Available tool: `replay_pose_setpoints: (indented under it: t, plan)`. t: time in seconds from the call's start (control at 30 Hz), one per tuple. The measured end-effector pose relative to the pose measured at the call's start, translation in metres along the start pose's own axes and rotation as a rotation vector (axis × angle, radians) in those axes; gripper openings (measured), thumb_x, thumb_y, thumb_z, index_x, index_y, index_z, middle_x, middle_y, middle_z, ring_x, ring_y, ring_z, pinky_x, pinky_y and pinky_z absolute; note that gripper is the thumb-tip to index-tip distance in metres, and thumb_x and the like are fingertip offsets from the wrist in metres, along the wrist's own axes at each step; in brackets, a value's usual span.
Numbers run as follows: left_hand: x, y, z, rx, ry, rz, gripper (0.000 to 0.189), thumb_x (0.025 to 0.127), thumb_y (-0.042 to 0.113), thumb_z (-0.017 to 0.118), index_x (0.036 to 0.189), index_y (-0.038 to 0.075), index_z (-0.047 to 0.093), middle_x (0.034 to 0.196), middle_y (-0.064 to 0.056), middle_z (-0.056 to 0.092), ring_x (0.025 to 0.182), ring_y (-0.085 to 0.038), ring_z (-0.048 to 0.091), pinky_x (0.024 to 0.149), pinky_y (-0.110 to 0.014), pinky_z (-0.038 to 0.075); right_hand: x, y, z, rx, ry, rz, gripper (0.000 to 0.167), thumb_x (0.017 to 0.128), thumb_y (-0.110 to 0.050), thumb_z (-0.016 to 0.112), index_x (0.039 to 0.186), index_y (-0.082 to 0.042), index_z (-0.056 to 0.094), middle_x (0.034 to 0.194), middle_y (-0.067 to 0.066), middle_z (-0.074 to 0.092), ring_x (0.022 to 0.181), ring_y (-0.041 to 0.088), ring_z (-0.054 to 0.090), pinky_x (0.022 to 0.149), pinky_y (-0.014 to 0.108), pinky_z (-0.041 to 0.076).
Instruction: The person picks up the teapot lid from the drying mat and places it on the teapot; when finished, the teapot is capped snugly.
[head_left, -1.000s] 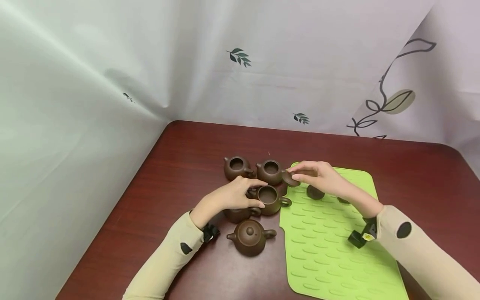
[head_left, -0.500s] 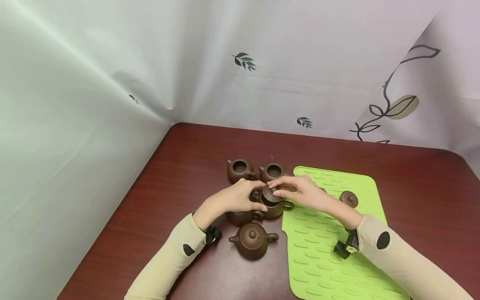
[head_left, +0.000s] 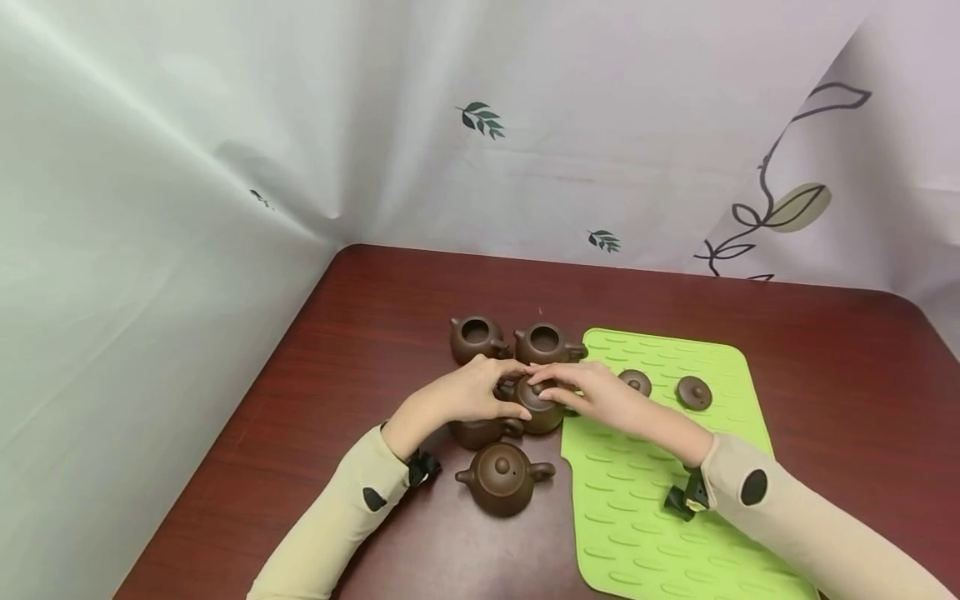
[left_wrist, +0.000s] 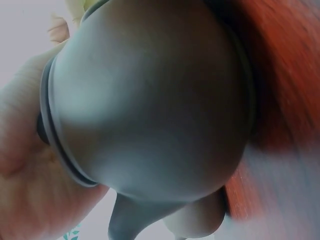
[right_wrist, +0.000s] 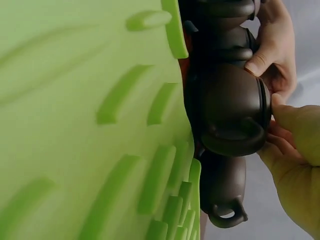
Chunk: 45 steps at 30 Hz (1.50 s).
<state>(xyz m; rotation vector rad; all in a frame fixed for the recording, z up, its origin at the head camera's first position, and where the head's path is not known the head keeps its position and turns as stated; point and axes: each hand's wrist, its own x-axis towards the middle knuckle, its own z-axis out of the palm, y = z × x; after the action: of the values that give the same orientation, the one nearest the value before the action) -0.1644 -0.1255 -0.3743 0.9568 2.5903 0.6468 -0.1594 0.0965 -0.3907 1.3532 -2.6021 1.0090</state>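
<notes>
In the head view, a small dark-brown pot (head_left: pixel 538 417) is standing on the red-brown table (head_left: pixel 420 550), beside the green mat (head_left: pixel 637 517). It is showing a round, matt body, and its lid (head_left: pixel 538 400) is sitting over the mouth. The left hand (head_left: pixel 472 390) is gripping this pot, thumb and fingers spread around its top; the right hand (head_left: pixel 600 396) is pinching the lid at its knob. Two lidless pots (head_left: pixel 536 353) are standing behind, a lidded pot (head_left: pixel 501 492) in front, and a half-hidden pot (head_left: pixel 476 435) under the left hand. Two loose lids (head_left: pixel 693 393) are lying on the mat. A yellow patch on the right wrist camera (head_left: pixel 677 500) is too small to read.

In the left wrist view, a blurred, smooth, grey-brown pot is filling the picture, its lid seam showing as a double line beside the palm; which pot this is, one cannot tell.

In the right wrist view, the held pot is pointing its loop handle towards the camera. The right fingers are touching the lid's edge area, and the left thumb is pressing near the rim.
</notes>
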Motion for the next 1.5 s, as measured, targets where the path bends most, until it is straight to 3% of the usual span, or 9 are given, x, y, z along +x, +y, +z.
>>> replay_pose_setpoints:
  t: [0.27,0.37,0.5,0.63,0.7,0.83,0.93,1.2,1.5]
  plan:
    - [0.0,-0.001,-0.004,0.037,-0.014,0.05,0.06,0.084,0.043,0.067,0.13,0.008,0.054,0.12,-0.003,0.062,0.09,-0.007,0.059,0.08,-0.027,0.047,-0.003,-0.005,0.004,-0.045,0.012,0.006,0.024,0.089,-0.01,0.062,0.113,-0.01,0.06,0.119,0.01,0.063,0.059,0.003,0.052,0.059,0.021,0.046]
    - [-0.002,-0.006,-0.011,0.011,-0.004,0.103,0.059,0.085,0.044,0.066,0.131,0.009,0.054,0.124,-0.003,0.06,0.099,-0.007,0.06,0.085,-0.025,0.047,-0.007,-0.004,0.002,-0.028,-0.02,0.037,0.037,0.091,-0.015,0.061,0.127,-0.011,0.054,0.124,0.009,0.06,0.072,0.007,0.059,0.067,0.027,0.049]
    - [-0.005,-0.022,-0.027,-0.084,0.104,0.142,0.052,0.087,0.041,0.065,0.128,0.01,0.057,0.123,-0.002,0.061,0.111,-0.01,0.057,0.094,-0.029,0.045,-0.015,-0.005,-0.008,0.002,-0.077,0.135,0.052,0.094,-0.029,0.056,0.141,-0.015,0.041,0.134,0.006,0.053,0.095,0.016,0.062,0.081,0.039,0.049]
    - [-0.002,-0.047,-0.034,-0.126,0.261,0.102,0.051,0.088,0.037,0.064,0.132,0.012,0.054,0.129,-0.003,0.057,0.12,-0.015,0.051,0.1,-0.035,0.04,-0.027,-0.002,-0.019,0.023,-0.085,0.228,0.05,0.097,-0.034,0.049,0.144,-0.019,0.039,0.126,0.005,0.058,0.075,0.009,0.057,0.082,0.04,0.047]
    - [0.003,-0.06,-0.034,-0.138,0.289,0.039,0.062,0.087,0.038,0.064,0.141,0.015,0.043,0.139,-0.004,0.048,0.129,-0.019,0.042,0.105,-0.04,0.035,-0.032,0.001,-0.026,0.013,-0.07,0.247,0.047,0.098,-0.03,0.048,0.142,-0.018,0.041,0.112,0.005,0.063,0.059,0.006,0.046,0.077,0.038,0.045]
    - [0.008,-0.079,-0.031,-0.162,0.222,-0.103,0.087,0.086,0.043,0.064,0.152,0.02,0.012,0.152,-0.006,0.028,0.138,-0.025,0.027,0.108,-0.047,0.028,-0.044,0.008,-0.038,-0.06,-0.031,0.205,0.04,0.096,-0.018,0.053,0.136,-0.014,0.05,0.119,0.006,0.062,0.083,0.013,0.061,0.084,0.038,0.047]
    - [0.009,-0.084,-0.029,-0.168,0.17,-0.136,0.091,0.084,0.044,0.066,0.152,0.016,0.012,0.152,-0.008,0.027,0.137,-0.027,0.028,0.107,-0.049,0.028,-0.054,0.014,-0.045,-0.11,-0.008,0.152,0.039,0.091,-0.011,0.06,0.13,-0.011,0.056,0.13,0.005,0.056,0.119,0.023,0.052,0.093,0.041,0.045]
    - [0.0,-0.079,-0.034,-0.084,0.131,-0.115,0.079,0.079,0.035,0.074,0.143,0.005,0.037,0.144,-0.017,0.038,0.133,-0.033,0.035,0.105,-0.049,0.032,-0.068,0.045,-0.061,-0.115,0.04,0.243,0.04,0.082,-0.013,0.072,0.12,-0.006,0.063,0.121,0.007,0.063,0.11,0.028,0.058,0.089,0.041,0.047]
    - [-0.003,-0.078,-0.038,-0.028,0.095,-0.052,0.074,0.082,0.028,0.072,0.141,0.0,0.038,0.143,-0.017,0.04,0.132,-0.031,0.037,0.105,-0.045,0.034,-0.072,0.066,-0.058,-0.01,-0.063,0.345,0.022,0.08,-0.025,0.074,0.101,-0.016,0.074,0.111,0.006,0.068,0.102,0.026,0.064,0.077,0.031,0.052]
